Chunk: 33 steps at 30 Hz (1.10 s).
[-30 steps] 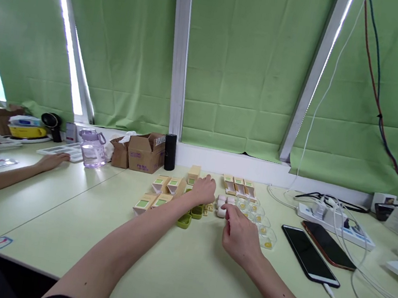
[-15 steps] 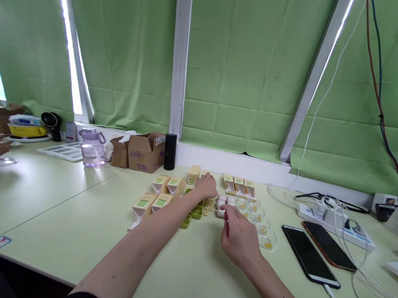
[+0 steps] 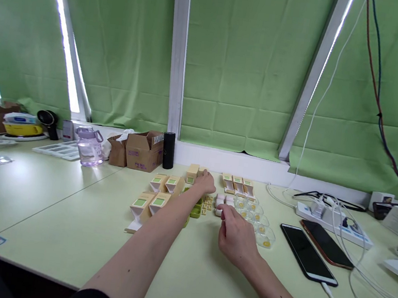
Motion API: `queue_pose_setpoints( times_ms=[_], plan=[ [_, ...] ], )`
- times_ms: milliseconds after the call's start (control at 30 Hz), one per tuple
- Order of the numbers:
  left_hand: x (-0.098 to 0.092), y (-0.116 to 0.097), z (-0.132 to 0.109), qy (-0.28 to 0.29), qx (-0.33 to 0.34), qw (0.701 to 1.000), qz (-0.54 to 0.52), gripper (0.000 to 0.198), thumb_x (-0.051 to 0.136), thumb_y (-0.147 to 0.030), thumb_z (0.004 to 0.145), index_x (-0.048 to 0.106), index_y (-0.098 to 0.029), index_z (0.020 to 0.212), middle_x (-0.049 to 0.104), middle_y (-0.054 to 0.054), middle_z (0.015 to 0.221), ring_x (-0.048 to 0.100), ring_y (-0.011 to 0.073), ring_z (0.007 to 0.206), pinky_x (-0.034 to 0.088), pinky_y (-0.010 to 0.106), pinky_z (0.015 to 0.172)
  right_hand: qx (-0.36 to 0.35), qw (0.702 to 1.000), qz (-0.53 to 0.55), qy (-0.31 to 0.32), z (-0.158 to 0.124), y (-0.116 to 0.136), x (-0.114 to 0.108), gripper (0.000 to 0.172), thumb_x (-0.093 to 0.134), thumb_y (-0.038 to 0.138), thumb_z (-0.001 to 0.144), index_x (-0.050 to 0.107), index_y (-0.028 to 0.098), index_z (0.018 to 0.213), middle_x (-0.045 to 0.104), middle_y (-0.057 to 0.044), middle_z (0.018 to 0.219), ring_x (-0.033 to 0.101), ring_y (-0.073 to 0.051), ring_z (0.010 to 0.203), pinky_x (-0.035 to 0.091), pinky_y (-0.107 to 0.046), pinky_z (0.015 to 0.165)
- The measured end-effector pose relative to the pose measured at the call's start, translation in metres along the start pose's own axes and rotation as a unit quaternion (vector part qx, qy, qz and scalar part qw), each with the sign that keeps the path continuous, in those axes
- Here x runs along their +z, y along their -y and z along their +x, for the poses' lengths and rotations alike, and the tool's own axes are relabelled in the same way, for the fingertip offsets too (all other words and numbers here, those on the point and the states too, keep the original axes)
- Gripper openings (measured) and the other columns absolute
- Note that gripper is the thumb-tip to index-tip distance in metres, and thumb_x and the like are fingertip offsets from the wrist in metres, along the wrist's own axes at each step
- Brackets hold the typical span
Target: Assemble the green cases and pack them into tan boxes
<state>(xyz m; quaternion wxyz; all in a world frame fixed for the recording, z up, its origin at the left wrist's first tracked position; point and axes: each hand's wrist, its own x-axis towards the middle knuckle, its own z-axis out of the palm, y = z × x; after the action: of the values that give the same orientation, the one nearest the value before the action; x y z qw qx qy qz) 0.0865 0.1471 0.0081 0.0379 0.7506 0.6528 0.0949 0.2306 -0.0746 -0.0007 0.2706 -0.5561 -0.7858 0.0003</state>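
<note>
left hand (image 3: 206, 182): near bench (image 3: 189, 275) back edge, grip hidden | right hand (image 3: 235, 228): curled, hold unclear | green trays (image 3: 196, 211): part-covered by left forearm (image 3: 168, 228)

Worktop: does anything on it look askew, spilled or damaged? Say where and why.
The front-left carton has a white flap splayed forward, breaking the rows' neat outline. White cables straggle loosely at the right. I see no spill or damage.

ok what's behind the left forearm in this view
Green containers show past the left forearm's right edge, with cream boxes on its other side. Whatever it covers directly can't be seen.
</note>
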Motion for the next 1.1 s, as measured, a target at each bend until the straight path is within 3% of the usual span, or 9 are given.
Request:
queue_pose_setpoints(
  times_ms=[333, 400, 467, 567, 700, 867, 933, 1000, 1100],
  plan=[
    [-0.005, 0.003, -0.003, 0.023, 0.013, 0.999, -0.024, 0.043, 0.068, -0.038, 0.100, 0.060, -0.017, 0.137, 0.062, 0.012, 0.140, 0.065, 0.0282, 0.121, 0.058, 0.051, 0.101, -0.006, 1.000, -0.008, 0.021, 0.000, 0.005, -0.001, 0.055, 0.050, 0.001, 0.081, 0.054, 0.023, 0.130, 0.071, -0.008, 0.125, 0.068, -0.023, 0.103, 0.031, -0.030, 0.065],
    [-0.007, 0.003, -0.005, 0.035, 0.017, 0.999, -0.036, 0.053, 0.069, -0.036, 0.098, 0.055, -0.015, 0.145, 0.052, 0.018, 0.154, 0.061, 0.0319, 0.130, 0.055, 0.051, 0.106, -0.009, 1.000, -0.012, 0.026, 0.000, 0.005, -0.001, 0.055, 0.051, 0.001, 0.081, 0.054, 0.023, 0.131, 0.071, -0.008, 0.126, 0.068, -0.023, 0.102, 0.030, -0.031, 0.065],
    [-0.012, 0.003, -0.008, 0.047, 0.024, 0.997, -0.050, 0.067, 0.070, -0.033, 0.095, 0.046, -0.012, 0.154, 0.032, 0.025, 0.168, 0.056, 0.0361, 0.140, 0.053, 0.047, 0.109, -0.014, 0.999, -0.018, 0.033, -0.001, 0.005, 0.000, 0.053, 0.051, 0.001, 0.082, 0.055, 0.023, 0.130, 0.071, -0.008, 0.124, 0.068, -0.022, 0.100, 0.029, -0.031, 0.064],
    [-0.026, 0.001, -0.012, 0.048, 0.043, 0.995, -0.075, 0.074, 0.066, -0.032, 0.092, 0.040, -0.013, 0.159, 0.018, 0.022, 0.175, 0.046, 0.0374, 0.150, 0.050, 0.043, 0.113, -0.026, 0.998, -0.026, 0.043, -0.002, 0.005, 0.003, 0.047, 0.052, 0.001, 0.083, 0.059, 0.023, 0.124, 0.073, -0.006, 0.119, 0.069, -0.022, 0.097, 0.026, -0.031, 0.062],
    [-0.056, 0.003, -0.025, 0.011, 0.091, 0.988, -0.125, 0.064, 0.058, -0.035, 0.096, 0.045, -0.017, 0.156, 0.040, 0.014, 0.168, 0.045, 0.0307, 0.152, 0.045, 0.038, 0.119, -0.039, 0.997, -0.027, 0.059, -0.004, 0.006, 0.005, 0.038, 0.055, 0.004, 0.088, 0.062, 0.023, 0.120, 0.075, -0.006, 0.115, 0.070, -0.022, 0.094, 0.025, -0.030, 0.063],
    [-0.089, 0.018, -0.069, -0.054, 0.147, 0.966, -0.206, 0.048, 0.043, -0.032, 0.102, 0.053, -0.018, 0.148, 0.073, 0.011, 0.136, 0.074, 0.0224, 0.115, 0.059, 0.030, 0.090, -0.052, 0.995, -0.027, 0.085, -0.005, 0.009, 0.008, 0.026, 0.058, 0.011, 0.092, 0.065, 0.022, 0.115, 0.076, -0.007, 0.110, 0.071, -0.023, 0.096, 0.031, -0.030, 0.066],
    [-0.098, 0.028, -0.094, -0.078, 0.161, 0.957, -0.229, 0.043, 0.041, -0.030, 0.102, 0.058, -0.018, 0.140, 0.079, 0.009, 0.120, 0.075, 0.0208, 0.105, 0.059, 0.028, 0.080, -0.060, 0.993, -0.028, 0.095, -0.005, 0.011, 0.010, 0.023, 0.057, 0.013, 0.094, 0.065, 0.022, 0.114, 0.077, -0.006, 0.110, 0.071, -0.023, 0.098, 0.033, -0.030, 0.067],
    [-0.102, 0.038, -0.120, -0.139, 0.172, 0.941, -0.256, 0.035, 0.046, -0.029, 0.098, 0.067, -0.019, 0.124, 0.082, 0.007, 0.103, 0.075, 0.0208, 0.092, 0.057, 0.029, 0.077, -0.066, 0.992, -0.029, 0.102, -0.005, 0.011, 0.013, 0.022, 0.057, 0.014, 0.094, 0.065, 0.022, 0.113, 0.077, -0.005, 0.110, 0.071, -0.022, 0.097, 0.034, -0.030, 0.068],
    [-0.101, 0.050, -0.153, -0.153, 0.156, 0.953, -0.211, 0.029, 0.049, -0.030, 0.096, 0.072, -0.022, 0.112, 0.081, 0.002, 0.093, 0.074, 0.0197, 0.083, 0.054, 0.029, 0.073, -0.072, 0.992, -0.024, 0.106, -0.006, 0.011, 0.016, 0.019, 0.057, 0.015, 0.095, 0.066, 0.022, 0.110, 0.077, -0.004, 0.109, 0.071, -0.021, 0.094, 0.034, -0.030, 0.068]
  ],
)
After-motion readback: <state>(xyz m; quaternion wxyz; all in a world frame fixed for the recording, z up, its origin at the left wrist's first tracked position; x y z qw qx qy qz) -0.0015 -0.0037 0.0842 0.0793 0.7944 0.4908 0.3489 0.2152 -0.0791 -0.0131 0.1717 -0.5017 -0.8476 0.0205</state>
